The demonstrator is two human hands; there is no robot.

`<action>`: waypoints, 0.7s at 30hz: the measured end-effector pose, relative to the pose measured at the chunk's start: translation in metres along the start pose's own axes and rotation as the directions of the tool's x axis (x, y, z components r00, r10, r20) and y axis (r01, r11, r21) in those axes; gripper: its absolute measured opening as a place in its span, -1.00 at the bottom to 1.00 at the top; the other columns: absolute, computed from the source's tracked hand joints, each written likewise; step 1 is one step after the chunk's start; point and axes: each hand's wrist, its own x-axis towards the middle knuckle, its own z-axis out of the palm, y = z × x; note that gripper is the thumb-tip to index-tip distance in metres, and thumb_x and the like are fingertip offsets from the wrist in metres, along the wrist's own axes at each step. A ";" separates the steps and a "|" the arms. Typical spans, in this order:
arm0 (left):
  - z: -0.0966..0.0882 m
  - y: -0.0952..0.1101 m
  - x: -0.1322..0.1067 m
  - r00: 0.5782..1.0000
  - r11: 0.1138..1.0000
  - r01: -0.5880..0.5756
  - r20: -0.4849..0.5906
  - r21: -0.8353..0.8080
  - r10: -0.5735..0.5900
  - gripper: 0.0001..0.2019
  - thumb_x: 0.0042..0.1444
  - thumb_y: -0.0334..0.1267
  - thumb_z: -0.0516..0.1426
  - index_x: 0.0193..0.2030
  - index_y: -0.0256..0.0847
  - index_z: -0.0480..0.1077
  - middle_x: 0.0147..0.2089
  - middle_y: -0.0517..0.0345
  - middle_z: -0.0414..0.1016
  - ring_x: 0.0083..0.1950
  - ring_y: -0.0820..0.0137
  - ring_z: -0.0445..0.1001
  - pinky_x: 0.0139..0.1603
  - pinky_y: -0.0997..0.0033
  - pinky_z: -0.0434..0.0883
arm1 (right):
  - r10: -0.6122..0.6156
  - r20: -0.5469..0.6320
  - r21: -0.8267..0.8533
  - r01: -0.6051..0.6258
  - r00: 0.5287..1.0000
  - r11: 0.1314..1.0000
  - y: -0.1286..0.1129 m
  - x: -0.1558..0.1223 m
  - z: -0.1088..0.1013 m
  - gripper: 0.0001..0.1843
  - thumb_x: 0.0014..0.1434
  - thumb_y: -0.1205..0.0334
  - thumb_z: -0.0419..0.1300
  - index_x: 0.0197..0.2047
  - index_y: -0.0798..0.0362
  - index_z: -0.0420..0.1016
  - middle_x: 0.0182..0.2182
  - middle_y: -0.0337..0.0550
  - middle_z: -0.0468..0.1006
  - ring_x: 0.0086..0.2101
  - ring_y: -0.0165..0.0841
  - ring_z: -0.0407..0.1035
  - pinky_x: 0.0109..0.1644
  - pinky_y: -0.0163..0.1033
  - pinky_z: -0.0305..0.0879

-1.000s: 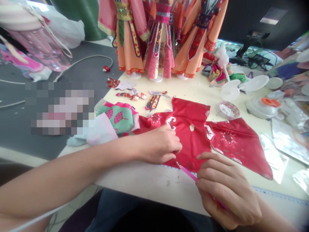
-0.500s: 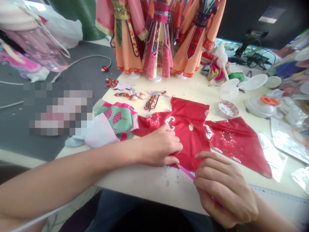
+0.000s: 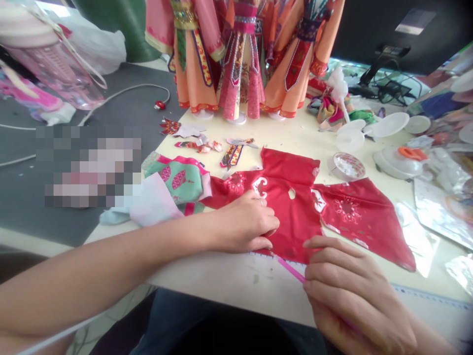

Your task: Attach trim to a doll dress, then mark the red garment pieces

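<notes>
A red satin doll garment piece (image 3: pixel 284 217) with white embroidered patterns lies spread flat in the middle of the table. My left hand (image 3: pixel 246 222) rests on its lower left part, fingers curled and closed at the front edge of the cloth. Closed around a slim pink stick-like tool (image 3: pixel 291 269), my right hand (image 3: pixel 356 291) is to the right of that edge. The tool's tip points left toward my left thumb, close by the hem; its exact kind is unclear. Part of a ruler (image 3: pixel 424 293) shows along the front of the cloth.
Several dolls in long robes (image 3: pixel 240 64) stand behind the cloth. Fabric scraps (image 3: pixel 199 144) and a green patterned cloth (image 3: pixel 185 182) lie to the left. A small round dish (image 3: pixel 349 166) and clear plastic packets (image 3: pixel 449 212) are on the right. A monitor (image 3: pixel 391 34) stands behind.
My right hand has shifted slightly right and down with the pink tool, so its tip is a little farther from my left thumb. My left hand and the red cloth stay nearly still.
</notes>
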 end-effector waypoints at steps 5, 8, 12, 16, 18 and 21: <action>-0.001 -0.002 -0.001 1.000 1.000 -0.020 -0.002 -0.023 0.020 -0.80 0.16 -0.21 0.14 -0.42 -0.26 0.34 -0.41 0.20 0.42 -0.35 0.43 0.29 -0.04 0.25 0.15 | 0.010 -0.076 -0.084 -0.017 0.997 0.996 0.000 -0.001 -0.012 -0.80 -0.09 0.54 0.13 -0.38 0.10 0.40 -0.54 -0.20 0.48 -0.44 -0.37 0.40 -0.14 -0.08 0.48; 0.000 -0.001 -0.001 1.000 1.000 -0.007 0.001 -0.016 0.007 -0.77 0.14 -0.15 0.16 -0.43 -0.26 0.34 -0.41 0.20 0.42 -0.36 0.43 0.29 -0.06 0.25 0.16 | 0.016 -0.131 -0.121 -0.032 0.991 0.992 0.002 -0.003 -0.018 -0.79 -0.12 0.55 0.16 -0.38 0.13 0.41 -0.51 -0.17 0.49 -0.43 -0.36 0.40 -0.16 -0.06 0.48; 0.003 0.000 0.000 1.000 1.000 -0.006 -0.021 0.025 0.006 -0.74 0.09 -0.10 0.21 -0.44 -0.26 0.33 -0.40 0.19 0.42 -0.36 0.41 0.29 -0.05 0.24 0.16 | 0.042 -0.192 -0.135 -0.069 0.981 0.988 0.004 -0.003 -0.019 -0.74 -0.16 0.61 0.14 -0.35 0.16 0.41 -0.48 -0.15 0.48 -0.42 -0.36 0.38 -0.17 0.01 0.46; 0.005 0.000 0.000 1.000 0.999 0.002 -0.028 0.047 -0.001 -0.73 0.08 -0.09 0.21 -0.44 -0.25 0.33 -0.41 0.19 0.42 -0.33 0.38 0.30 -0.08 0.26 0.18 | 0.019 -0.220 -0.141 -0.051 0.975 0.989 0.004 -0.002 -0.015 -0.73 -0.18 0.61 0.14 -0.35 0.17 0.40 -0.49 -0.17 0.47 -0.44 -0.37 0.37 -0.20 0.01 0.46; 0.005 0.000 0.000 0.999 0.999 0.001 -0.033 0.048 0.000 -0.73 0.08 -0.09 0.21 -0.43 -0.25 0.33 -0.40 0.19 0.42 -0.32 0.37 0.31 -0.06 0.26 0.17 | 0.012 -0.234 -0.147 -0.048 0.972 0.988 0.005 -0.001 -0.013 -0.73 -0.17 0.61 0.14 -0.35 0.17 0.39 -0.49 -0.17 0.47 -0.45 -0.37 0.37 -0.21 -0.01 0.46; 0.005 0.000 0.000 0.999 1.000 -0.009 -0.034 0.027 0.010 -0.74 0.09 -0.08 0.19 -0.41 -0.25 0.35 -0.40 0.20 0.42 -0.32 0.39 0.31 -0.03 0.26 0.16 | 0.010 -0.241 -0.165 -0.051 0.970 0.985 0.006 -0.001 -0.012 -0.73 -0.17 0.61 0.13 -0.35 0.16 0.39 -0.50 -0.18 0.47 -0.46 -0.38 0.37 -0.22 -0.03 0.47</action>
